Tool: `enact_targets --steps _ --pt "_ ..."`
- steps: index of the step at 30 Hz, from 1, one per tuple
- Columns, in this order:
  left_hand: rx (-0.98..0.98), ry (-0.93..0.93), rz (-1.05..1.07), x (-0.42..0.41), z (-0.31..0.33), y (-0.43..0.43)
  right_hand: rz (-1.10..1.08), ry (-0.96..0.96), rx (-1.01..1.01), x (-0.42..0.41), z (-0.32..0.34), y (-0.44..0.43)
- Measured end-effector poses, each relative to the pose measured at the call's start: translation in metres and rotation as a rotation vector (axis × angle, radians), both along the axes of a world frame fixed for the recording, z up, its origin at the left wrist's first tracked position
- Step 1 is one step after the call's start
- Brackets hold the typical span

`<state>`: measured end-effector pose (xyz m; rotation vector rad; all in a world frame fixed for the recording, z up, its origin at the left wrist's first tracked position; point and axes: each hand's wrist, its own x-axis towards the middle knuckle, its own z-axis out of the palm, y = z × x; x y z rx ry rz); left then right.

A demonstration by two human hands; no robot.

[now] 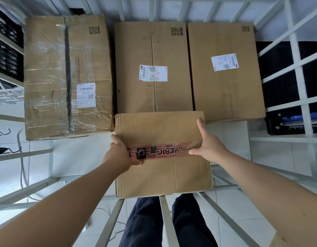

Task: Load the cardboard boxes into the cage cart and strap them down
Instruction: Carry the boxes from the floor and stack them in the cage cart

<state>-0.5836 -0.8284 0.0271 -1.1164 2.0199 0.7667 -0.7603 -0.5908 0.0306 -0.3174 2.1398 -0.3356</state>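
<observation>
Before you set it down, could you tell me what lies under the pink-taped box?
Beside the pink-taped box, gripped by the left hand and right hand, white floor and the cart's bars show. Directly beneath it is covered; I cannot tell what lies there.

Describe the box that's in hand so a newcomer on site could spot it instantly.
In the white cage cart, a row of labelled boxes lines the far side. The held box is nearer, before the middle box, gripped by the left hand and right hand. Only it carries pink printed tape, no white label.
</observation>
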Motion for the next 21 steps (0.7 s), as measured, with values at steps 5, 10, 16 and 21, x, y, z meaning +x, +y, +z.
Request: enact_targets --steps 5,10,16,21 --pt "-0.056 0.012 -0.103 0.003 -0.028 0.003 0.166 0.086 0.054 0.009 -0.035 0.000" --pt "-0.084 -0.025 -0.164 0.006 -0.057 0.008 0.216 0.100 0.050 0.012 -0.065 0.000" --pt "-0.137 -0.076 -0.253 0.005 -0.057 0.001 0.314 0.117 0.064 0.009 -0.068 -0.004" --pt "-0.316 -0.036 -0.412 -0.019 -0.026 0.005 0.330 0.258 0.110 -0.003 -0.038 -0.023"
